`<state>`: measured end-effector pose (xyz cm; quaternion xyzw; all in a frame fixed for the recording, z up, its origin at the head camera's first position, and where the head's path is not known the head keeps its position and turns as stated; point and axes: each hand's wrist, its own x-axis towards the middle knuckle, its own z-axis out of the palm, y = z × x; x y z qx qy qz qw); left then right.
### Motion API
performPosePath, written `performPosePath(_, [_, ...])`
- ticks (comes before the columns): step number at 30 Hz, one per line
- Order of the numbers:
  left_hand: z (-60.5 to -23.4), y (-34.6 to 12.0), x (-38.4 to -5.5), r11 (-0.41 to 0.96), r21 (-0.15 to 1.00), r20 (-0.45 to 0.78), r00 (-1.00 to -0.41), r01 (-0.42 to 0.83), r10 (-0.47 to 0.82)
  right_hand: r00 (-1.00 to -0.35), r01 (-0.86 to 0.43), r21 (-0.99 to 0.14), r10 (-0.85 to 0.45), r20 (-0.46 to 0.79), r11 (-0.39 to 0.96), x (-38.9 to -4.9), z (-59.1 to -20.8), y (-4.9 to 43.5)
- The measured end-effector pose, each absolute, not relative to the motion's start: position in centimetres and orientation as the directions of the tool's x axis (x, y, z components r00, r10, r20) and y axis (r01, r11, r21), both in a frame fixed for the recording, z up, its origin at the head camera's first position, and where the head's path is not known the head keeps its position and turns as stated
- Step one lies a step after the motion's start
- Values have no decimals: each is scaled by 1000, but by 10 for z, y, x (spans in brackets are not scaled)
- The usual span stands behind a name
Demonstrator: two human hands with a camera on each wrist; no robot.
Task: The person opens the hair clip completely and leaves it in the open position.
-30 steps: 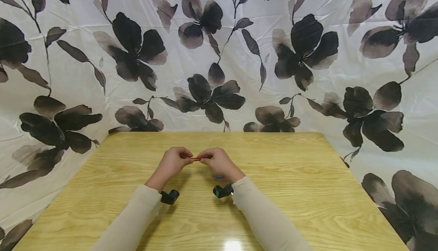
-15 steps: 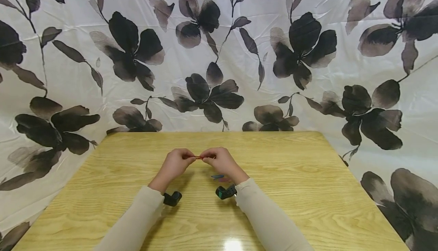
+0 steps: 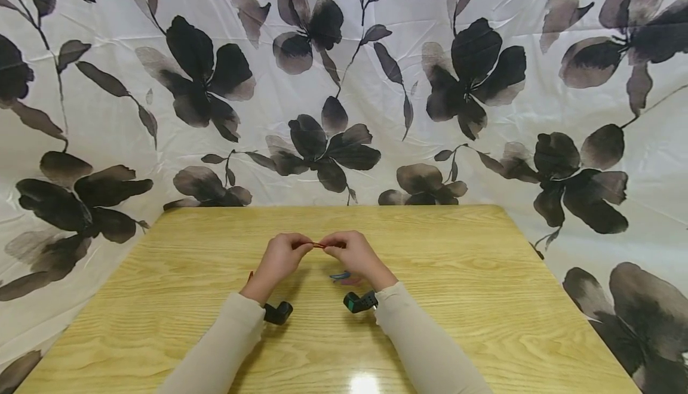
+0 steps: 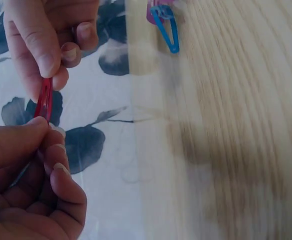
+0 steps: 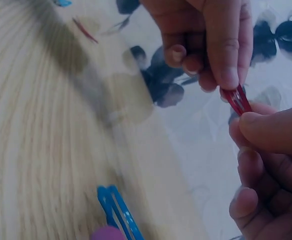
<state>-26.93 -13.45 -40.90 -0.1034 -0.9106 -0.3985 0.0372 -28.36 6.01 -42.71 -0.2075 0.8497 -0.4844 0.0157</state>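
Pinching red clip [image 4: 45, 97], right hand [image 3: 353, 254] near blue clip [image 4: 162, 31], purple clip [image 4: 152, 16].

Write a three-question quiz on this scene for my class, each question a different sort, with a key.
1. True or false: the left hand and right hand both pinch the same red clip.
2. Multiple choice: what colour is the triangular clip near the purple item? A green, B blue, C yellow.
3. Fill in: the cloth beyond the table is printed with dark ____.

Key: 1 true; 2 B; 3 flowers.

floral cloth [image 3: 344, 83] behind wood-grained table [image 3: 457, 298]
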Motion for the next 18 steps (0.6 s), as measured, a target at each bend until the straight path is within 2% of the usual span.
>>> performPosePath(18, [-424,-119,-267,528,831,103,-981,175,163,-915,-264,-910,-382,131,319,-285,-436,84])
